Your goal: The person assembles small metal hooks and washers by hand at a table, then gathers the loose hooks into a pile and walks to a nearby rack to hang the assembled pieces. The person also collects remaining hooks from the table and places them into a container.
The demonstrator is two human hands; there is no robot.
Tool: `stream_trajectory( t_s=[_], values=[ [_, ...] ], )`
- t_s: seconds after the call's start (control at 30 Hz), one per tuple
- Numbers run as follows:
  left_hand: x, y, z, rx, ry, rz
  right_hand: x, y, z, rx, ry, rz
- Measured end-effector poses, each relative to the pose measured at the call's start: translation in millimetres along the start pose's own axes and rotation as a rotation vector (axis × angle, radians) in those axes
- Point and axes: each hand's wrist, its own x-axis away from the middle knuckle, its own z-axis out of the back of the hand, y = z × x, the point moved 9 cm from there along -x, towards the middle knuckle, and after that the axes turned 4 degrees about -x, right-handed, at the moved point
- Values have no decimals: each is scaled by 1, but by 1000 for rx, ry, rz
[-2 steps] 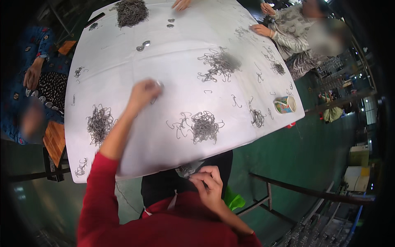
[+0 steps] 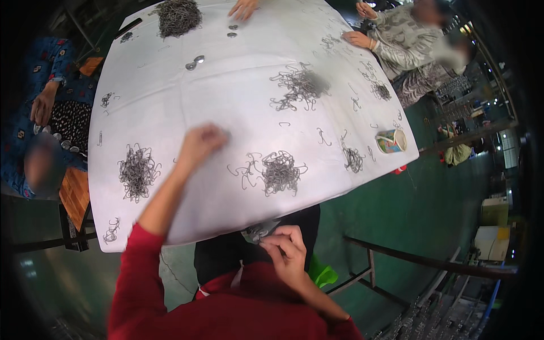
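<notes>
Over the middle of the white-covered table [image 2: 221, 212], my left hand [image 2: 199, 146] is closed, with its fingertips pinched on a small shiny metal piece [image 2: 226, 136], blurred by motion. Down at my lap, my right hand [image 2: 288, 252] is closed, thumb and fingers pressed together. What it pinches is too small to make out. Beside its fingertips lies a clear plastic bag [image 2: 262, 229] of shiny contents on my dark trousers. Piles of bent wire hooks flank my left forearm: one pile [image 2: 137, 171] to the left, another [image 2: 280, 171] to the right.
More hooks lie in a heap [image 2: 178, 17] at the far left and a pile [image 2: 300, 86] right of centre. Shiny metal pieces [image 2: 191, 66] rest farther back. A paper cup [image 2: 391, 141] lies near the right corner. People's hands [image 2: 243, 8] work around the table. A metal rail [image 2: 419, 262] stands lower right.
My left hand has moved slightly toward me and to the right, with the metal piece at its fingertips. The hand at the far edge has moved a little left. My right hand stays nearly still.
</notes>
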Motion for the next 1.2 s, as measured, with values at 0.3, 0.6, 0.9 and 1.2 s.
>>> stream_trajectory(
  t_s=[0.3,0.6,0.9,1.2],
  values=[
    [172,46,-94,272,-173,212,0,8,7,-6,109,14],
    [180,78,-97,100,-8,-113,10,23,15,38,164,-26],
    [181,88,-103,44,-17,-216,-53,33,77,233,204,21],
    [176,100,-107,72,-145,-333,-304,183,62,726,-35,-471]
  ],
)
